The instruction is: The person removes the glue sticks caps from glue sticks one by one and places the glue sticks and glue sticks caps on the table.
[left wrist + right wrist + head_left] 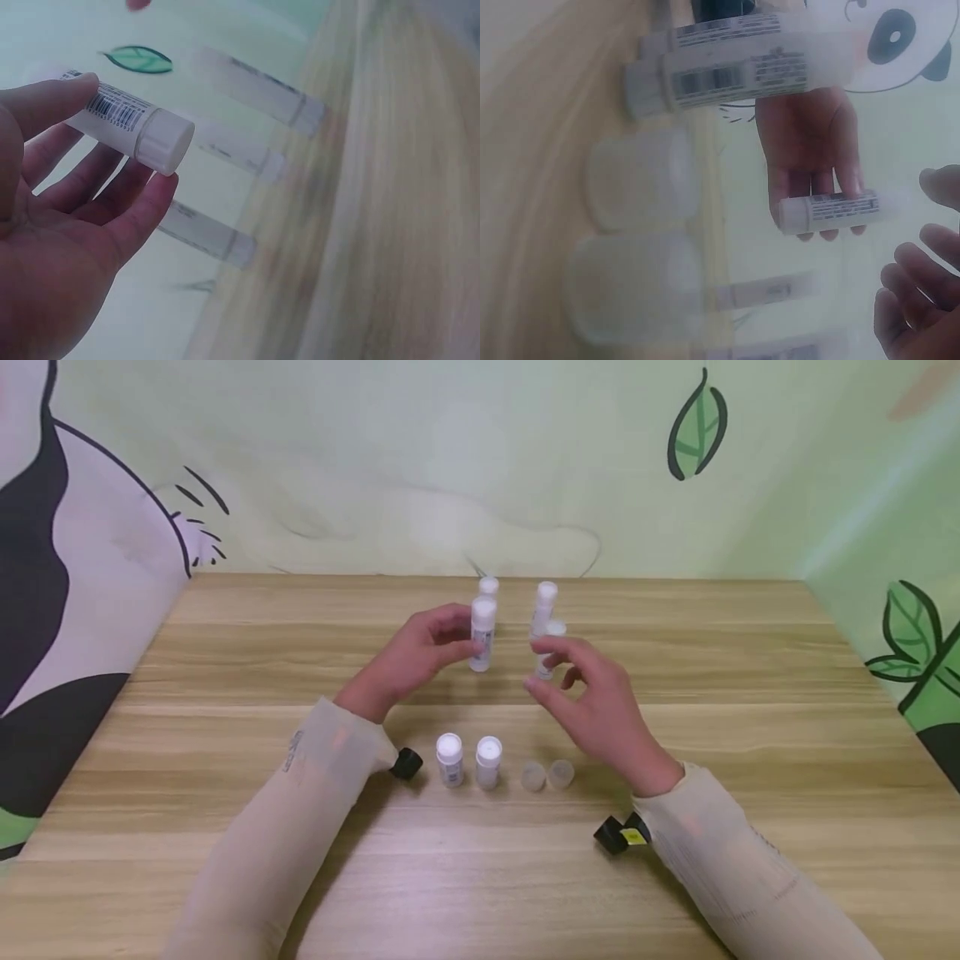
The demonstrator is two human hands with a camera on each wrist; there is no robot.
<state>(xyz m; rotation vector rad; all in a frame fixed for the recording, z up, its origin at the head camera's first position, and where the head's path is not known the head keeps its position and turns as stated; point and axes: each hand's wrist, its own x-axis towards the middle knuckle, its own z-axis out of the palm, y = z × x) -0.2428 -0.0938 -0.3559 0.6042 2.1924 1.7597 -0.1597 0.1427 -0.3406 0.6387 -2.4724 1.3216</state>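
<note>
The person's left hand (416,652) holds a white tube (482,633) above the wooden bench (750,693); the thumb and the fingers are curled around its lower part, so this grip is grasping the tube, and the tube stands nearly upright with its white cap on top. In the left wrist view the same tube (131,124) lies between the thumb and the fingertips (154,196), and a barcode label is visible on its side. The right hand (600,702) hovers just beside it, to the right, with the fingers loosely bent and spread; it grasps nothing, so this grip is released. Behind the hands three more white tubes stand on the bench: one far tube (488,586) behind the held one, and two tubes (545,597) close together behind the right hand's fingers, the nearer of them partly hidden. Nearer to the person, between the two forearms, two short white tubes (450,760) with labels stand side by side, almost touching. Just to the right of them two small clear caps (533,776) sit on the bench, also side by side. In the right wrist view these clear caps (641,176) appear large and blurred, and the left hand with its tube shows beyond them. Both arms wear pale sleeves (315,777), and a small black camera (406,763) sits at each wrist. Behind the bench there is a light green wall (450,460) with drawn leaves
</note>
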